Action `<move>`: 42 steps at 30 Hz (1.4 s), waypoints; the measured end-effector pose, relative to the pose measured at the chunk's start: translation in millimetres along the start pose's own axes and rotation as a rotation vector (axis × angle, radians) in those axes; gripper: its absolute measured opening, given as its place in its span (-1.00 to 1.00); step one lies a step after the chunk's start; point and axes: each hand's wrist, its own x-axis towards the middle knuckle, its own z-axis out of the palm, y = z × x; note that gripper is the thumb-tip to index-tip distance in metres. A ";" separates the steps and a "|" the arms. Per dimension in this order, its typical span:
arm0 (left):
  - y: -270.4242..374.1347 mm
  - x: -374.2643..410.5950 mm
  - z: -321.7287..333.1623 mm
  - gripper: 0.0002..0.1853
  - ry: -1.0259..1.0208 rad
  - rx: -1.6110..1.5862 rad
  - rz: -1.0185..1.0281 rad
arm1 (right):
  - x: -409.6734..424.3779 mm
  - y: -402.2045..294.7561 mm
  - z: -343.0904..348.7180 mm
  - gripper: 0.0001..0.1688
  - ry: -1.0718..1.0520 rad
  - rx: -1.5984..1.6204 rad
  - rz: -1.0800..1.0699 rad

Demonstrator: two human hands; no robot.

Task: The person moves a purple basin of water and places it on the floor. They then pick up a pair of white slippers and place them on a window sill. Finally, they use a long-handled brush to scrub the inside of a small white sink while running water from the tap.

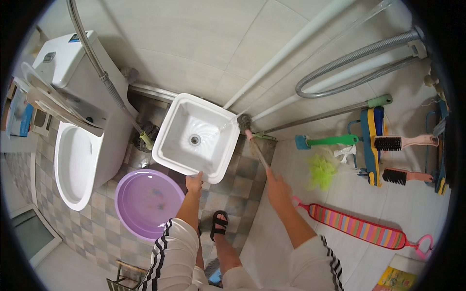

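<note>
A square white mop sink (185, 112) with a round drain (194, 140) in its floor stands before me. My left hand (194, 183) grips the sink's near rim. In my right hand (278, 189) is the handle of a scrubbing brush (258, 151). Its grey, fibrous head (244, 123) is at the sink's right rim, beside the white wall pipes; I cannot tell whether it touches the rim. A clear stream of water (228, 124) falls into the sink from the upper right.
A purple basin (122, 196) holding water sits left of my feet, near the toilet (85, 192). A mop pole (113, 89) leans beside the toilet. Along the right wall are a grey hose (349, 49), a long-handled tool (320, 118), hanging brushes (387, 143) and a striped back scrubber (358, 225).
</note>
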 end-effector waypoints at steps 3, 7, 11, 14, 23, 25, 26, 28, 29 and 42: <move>-32.6 39.4 0.2 -0.71 0.184 -0.098 0.102 | -20.4 -8.8 -11.2 -0.38 -0.086 -0.035 -0.052; -0.8 -2.6 35.9 -0.64 0.332 0.089 0.023 | -2.0 3.8 -5.0 -0.36 -0.038 -0.053 -0.081; -6.2 -10.1 46.4 -0.61 0.336 0.038 0.008 | 15.7 1.5 -12.3 -0.35 -0.050 -0.084 -0.077; -17.7 -6.4 52.0 -0.62 0.333 0.048 -0.003 | 0.3 12.8 5.5 -0.37 0.063 -0.059 -0.115; -101.0 56.3 38.4 -0.82 0.175 -0.181 0.075 | 21.8 -20.9 10.6 -0.33 0.116 -0.059 -0.149; -72.1 -0.4 52.5 -0.78 -0.088 -0.145 -0.114 | -10.5 14.3 25.5 -0.35 -0.024 -0.076 -0.061; -49.9 -23.5 53.1 -0.76 -0.203 -0.137 -0.190 | -21.9 22.4 22.9 -0.35 -0.078 -0.075 -0.037; -47.0 -18.8 33.0 -0.71 -0.138 -0.104 -0.216 | -12.7 2.6 11.5 -0.34 -0.054 -0.054 -0.054; -48.6 -13.8 23.7 -0.68 -0.105 -0.084 -0.232 | -5.6 -6.7 7.8 -0.33 -0.046 -0.042 -0.060; 4.6 -76.5 -33.7 -0.30 0.000 0.189 0.043 | 16.8 -2.4 0.4 -0.38 0.036 -0.020 -0.017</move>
